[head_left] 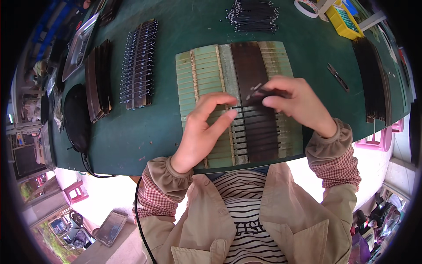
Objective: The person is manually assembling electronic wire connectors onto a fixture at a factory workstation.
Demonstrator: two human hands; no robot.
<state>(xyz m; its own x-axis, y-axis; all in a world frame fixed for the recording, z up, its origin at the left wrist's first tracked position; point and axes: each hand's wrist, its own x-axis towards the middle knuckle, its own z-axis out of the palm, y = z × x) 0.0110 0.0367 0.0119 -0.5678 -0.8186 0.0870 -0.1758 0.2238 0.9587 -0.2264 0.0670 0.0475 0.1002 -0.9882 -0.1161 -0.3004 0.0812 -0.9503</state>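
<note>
A pale green grooved board (187,83) lies on the table in front of me, with a dark brown strip (250,66) running lengthwise over it. Several short black leads (259,133) cross the strip's lower half in a row, side by side. My left hand (205,130) is over the board's middle; its thumb and index fingertips are apart, close to the left end of the uppermost lead. Above the strip's right edge, my right hand (296,99) is closed around a small bunch of black leads (266,92) with light tips, blurred by motion.
Loose black leads (254,16) are heaped at the back. To the left are a strip stack bearing leads (140,64), brown strips (97,81) and a black pouch (77,119). Thread snips (337,77), dark strips (371,81) and a yellow bin (344,24) are on the right.
</note>
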